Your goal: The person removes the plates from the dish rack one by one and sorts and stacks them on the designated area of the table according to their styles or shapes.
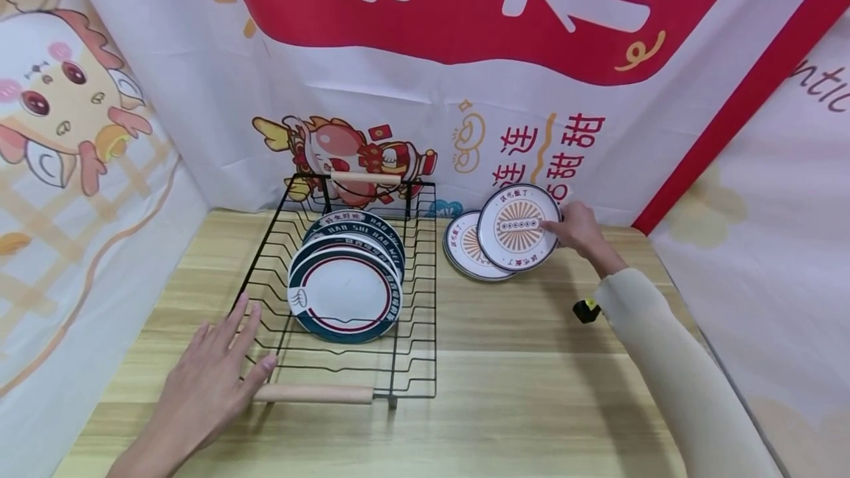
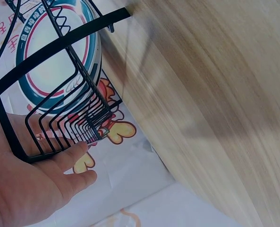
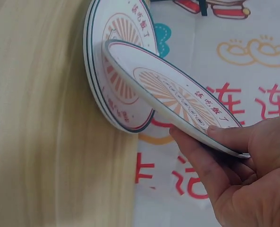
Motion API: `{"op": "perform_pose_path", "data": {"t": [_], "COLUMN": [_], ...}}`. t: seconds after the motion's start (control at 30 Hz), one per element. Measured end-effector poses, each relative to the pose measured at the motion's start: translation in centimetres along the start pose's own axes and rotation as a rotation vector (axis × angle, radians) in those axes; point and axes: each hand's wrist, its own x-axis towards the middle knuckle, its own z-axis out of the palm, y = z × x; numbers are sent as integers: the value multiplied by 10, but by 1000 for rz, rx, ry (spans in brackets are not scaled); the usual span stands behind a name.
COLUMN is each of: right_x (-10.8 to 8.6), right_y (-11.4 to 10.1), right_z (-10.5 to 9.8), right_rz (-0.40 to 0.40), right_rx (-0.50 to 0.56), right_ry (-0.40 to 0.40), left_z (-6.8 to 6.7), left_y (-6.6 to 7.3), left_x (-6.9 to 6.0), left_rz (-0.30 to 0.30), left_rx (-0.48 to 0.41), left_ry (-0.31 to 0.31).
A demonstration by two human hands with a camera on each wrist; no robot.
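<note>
My right hand (image 1: 584,233) pinches the right edge of a small white plate (image 1: 518,227) with an orange sunburst, thumb on top and fingers beneath. That plate is tilted over a stack of similar plates (image 1: 465,246) on the table; the right wrist view shows the stack (image 3: 121,61) beside it. Several larger plates with dark teal rims (image 1: 345,290) lean in a black wire rack (image 1: 418,345). My left hand (image 1: 212,382), fingers spread and fairly straight, rests at the rack's left front side. In the left wrist view the hand (image 2: 45,184) touches the rack's wires.
A small black and yellow object (image 1: 586,310) lies on the wooden table (image 1: 505,404) near the right sleeve. The rack has wooden handles at the front (image 1: 315,393) and back (image 1: 365,178). Printed cloth (image 1: 398,72) hangs behind and on both sides.
</note>
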Motion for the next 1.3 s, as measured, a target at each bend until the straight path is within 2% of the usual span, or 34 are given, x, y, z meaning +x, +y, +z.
{"op": "perform_pose_path", "data": {"t": [0.23,0.5,0.73,1.1,1.3], "right_x": [3,7,11,14,16], "right_y": [12,22,32,30,33], "right_z": [2,10,25,45,56], "right_rz": [102,188,163,144,125], "right_rx": [81,59,-13,-82,-178], "right_ry": [-33,-24,-15,5,5], "left_z": [1,0,1,0,0], "left_y": [-3,0,0,1,1], "left_x": [0,-2,-2,-2,-2], "left_rz": [12,2,8,0,-1], "left_rx": [6,1,2,-2,1], "left_ry": [22,9,13,12,12]}}
